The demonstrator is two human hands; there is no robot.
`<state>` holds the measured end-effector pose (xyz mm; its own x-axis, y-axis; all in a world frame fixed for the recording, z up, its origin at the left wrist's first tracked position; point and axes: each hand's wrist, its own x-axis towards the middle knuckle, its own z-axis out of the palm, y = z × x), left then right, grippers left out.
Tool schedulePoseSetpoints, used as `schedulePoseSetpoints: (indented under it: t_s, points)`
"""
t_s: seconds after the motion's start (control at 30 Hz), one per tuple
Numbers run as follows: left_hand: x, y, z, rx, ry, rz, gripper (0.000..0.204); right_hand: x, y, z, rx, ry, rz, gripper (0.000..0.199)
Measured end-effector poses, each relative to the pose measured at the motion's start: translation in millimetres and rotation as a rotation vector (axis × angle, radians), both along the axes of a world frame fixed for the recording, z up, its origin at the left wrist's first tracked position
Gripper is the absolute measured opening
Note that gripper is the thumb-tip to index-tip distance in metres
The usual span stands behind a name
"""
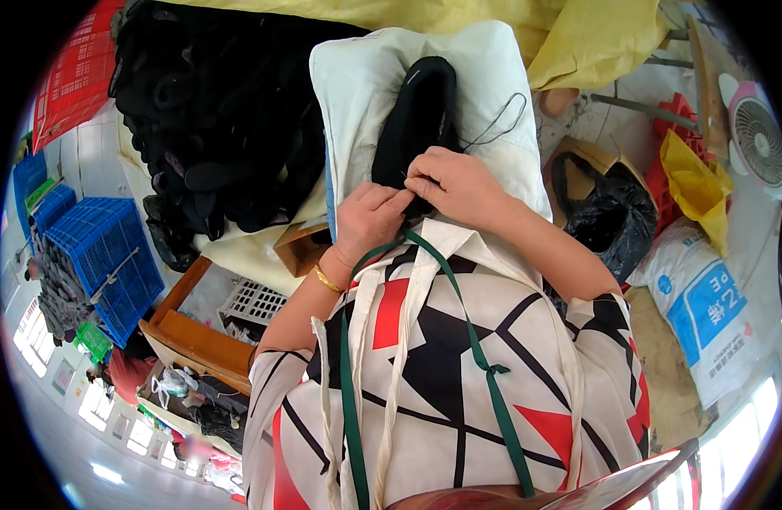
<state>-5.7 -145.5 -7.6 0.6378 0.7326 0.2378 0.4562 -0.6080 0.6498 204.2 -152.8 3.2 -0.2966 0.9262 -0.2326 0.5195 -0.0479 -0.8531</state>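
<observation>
Amid the cluttered workshop, on the white cushion, both the left hand and the right hand pinch the black shoe upper, seemingly mid-stitch; pulling the thread taut looks due next.

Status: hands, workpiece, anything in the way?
Left hand and right hand both pinching the black shoe upper on the white cushion. Black thread loops off to the right. Nothing blocking.

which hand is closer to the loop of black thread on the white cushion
Right. The right hand rests on the black shoe piece, just below the thread loop. The left hand sits lower and farther left.
</observation>
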Motion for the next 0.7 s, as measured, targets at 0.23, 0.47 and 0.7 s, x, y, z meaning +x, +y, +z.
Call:
schedulePoseSetpoints:
  t_s: [0.23,0.47,0.7]
  points:
    - [-1,6,-6,0.027,-0.022,-0.068,0.036,-17,3,-1,0.271,-0.117,0.089,0.008]
    - [0,5,-3,-0.155,-0.005,-0.048,0.032,-13,37,11,-0.210,0.448,-0.280,0.019]
    - [5,8,8,-0.288,-0.008,0.005,0.023,80,66,63,-0.316,1.013,-0.252,0.020]
